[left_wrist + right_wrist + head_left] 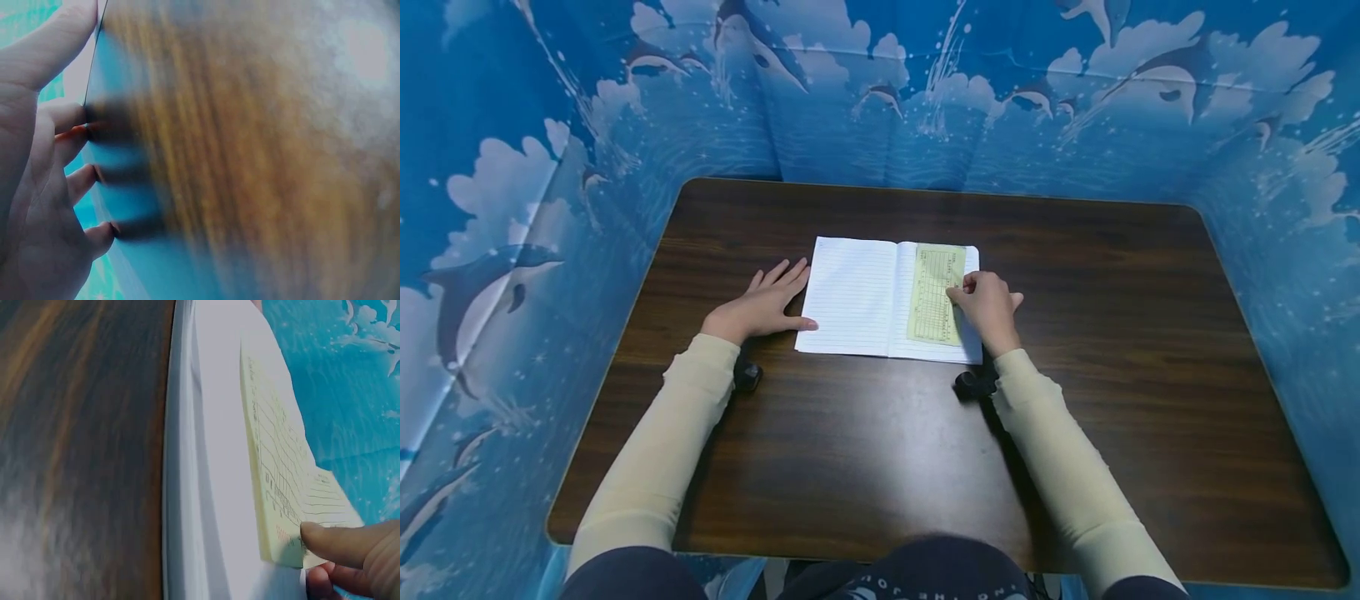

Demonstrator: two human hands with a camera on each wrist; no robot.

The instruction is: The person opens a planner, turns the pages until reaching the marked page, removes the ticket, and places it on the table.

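Note:
An open notebook (853,300) with lined white pages lies on the table. On its right page is a yellow-green printed form (934,292), which shows ruled rows in the right wrist view. My right hand (991,310) pinches the form's right edge between thumb and fingers, and part of the yellow-green paper (328,500) stands bent up there. With fingers spread, my left hand (760,308) rests at the notebook's left edge, its thumb over the page margin. In the left wrist view the left fingertips (100,240) touch the tabletop.
The dark wood table (850,450) has rounded corners and a bright reflection near its front. A blue curtain (880,125) printed with dolphins hangs around the back and sides. Small black devices (973,386) sit below both wrists.

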